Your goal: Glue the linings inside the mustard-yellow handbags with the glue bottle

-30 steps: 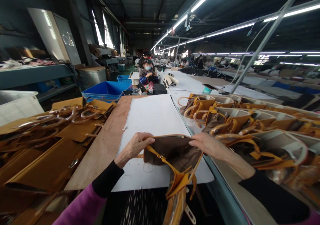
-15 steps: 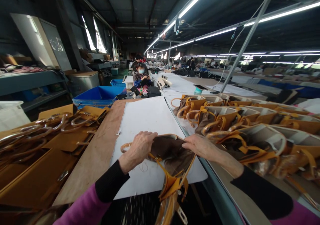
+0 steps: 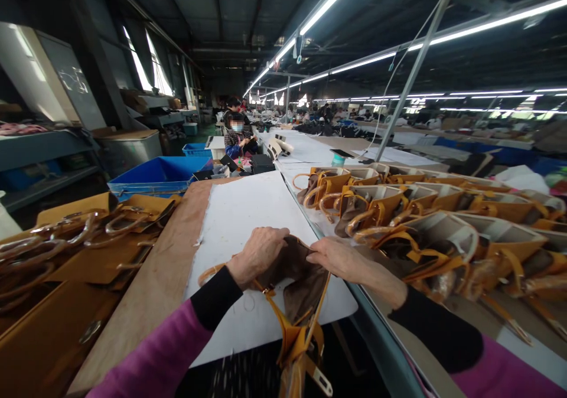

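A brown handbag (image 3: 299, 286) with tan straps and trim lies half over the near edge of a white sheet (image 3: 248, 221) on the worktable. My left hand (image 3: 261, 251) is closed on the bag's upper left rim. My right hand (image 3: 339, 257) grips the upper right rim, fingers bent onto the brown lining. A tan strap (image 3: 290, 336) with a metal buckle hangs down off the table edge below the bag.
Flat tan bag panels with wrapped handles (image 3: 88, 238) pile on the left. A row of assembled bags (image 3: 425, 221) fills the belt on the right. Blue bins (image 3: 155, 173) stand beyond the wooden board (image 3: 150, 286). A seated person (image 3: 237, 138) works far ahead.
Both hands have drawn closer together along the bag's rim, squeezing its opening narrower. The bag has shifted slightly left in view as my head turned right.
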A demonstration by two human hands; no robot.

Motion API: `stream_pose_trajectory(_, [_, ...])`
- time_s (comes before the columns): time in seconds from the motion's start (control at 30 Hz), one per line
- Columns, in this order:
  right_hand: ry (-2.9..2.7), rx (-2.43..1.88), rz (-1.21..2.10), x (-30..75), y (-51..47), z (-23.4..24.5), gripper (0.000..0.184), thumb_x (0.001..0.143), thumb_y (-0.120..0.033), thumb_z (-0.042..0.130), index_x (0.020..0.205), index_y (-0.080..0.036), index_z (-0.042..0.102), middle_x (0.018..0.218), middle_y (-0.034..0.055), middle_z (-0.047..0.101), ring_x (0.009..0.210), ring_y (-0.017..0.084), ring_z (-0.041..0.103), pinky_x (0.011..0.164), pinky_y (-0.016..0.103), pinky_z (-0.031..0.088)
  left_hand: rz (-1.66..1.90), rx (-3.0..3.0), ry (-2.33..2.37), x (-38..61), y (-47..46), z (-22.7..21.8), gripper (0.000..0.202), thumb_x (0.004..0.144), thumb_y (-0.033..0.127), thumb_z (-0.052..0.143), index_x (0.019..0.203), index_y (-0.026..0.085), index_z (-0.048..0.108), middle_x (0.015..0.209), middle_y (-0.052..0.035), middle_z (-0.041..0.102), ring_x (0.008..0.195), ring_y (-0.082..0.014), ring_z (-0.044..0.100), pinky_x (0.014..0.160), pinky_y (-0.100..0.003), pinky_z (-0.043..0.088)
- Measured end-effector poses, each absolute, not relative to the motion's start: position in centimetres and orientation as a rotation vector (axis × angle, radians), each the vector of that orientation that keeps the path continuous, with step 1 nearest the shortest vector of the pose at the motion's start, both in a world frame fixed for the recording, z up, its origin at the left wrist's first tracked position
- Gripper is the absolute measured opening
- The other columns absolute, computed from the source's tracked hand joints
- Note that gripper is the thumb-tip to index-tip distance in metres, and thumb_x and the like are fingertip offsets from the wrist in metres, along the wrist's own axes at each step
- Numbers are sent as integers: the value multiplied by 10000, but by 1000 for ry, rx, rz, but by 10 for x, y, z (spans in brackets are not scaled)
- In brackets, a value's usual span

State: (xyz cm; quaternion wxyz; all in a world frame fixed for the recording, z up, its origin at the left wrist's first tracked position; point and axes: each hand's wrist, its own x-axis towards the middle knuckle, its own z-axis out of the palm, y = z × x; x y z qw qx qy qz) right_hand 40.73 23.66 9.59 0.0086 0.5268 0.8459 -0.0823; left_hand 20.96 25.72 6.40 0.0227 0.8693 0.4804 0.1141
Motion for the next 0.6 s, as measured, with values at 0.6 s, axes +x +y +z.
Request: stream_pose_trajectory(0.6, [2600,1900,-21,382,248,78,214,891,-363,507,877,-217,663,851,67,691,849,228,632,613,277,355,312,2539,1548,211,265,76,256,788,191,436,870,171,678,768,-68,683,709,-183,608,651,-262,417])
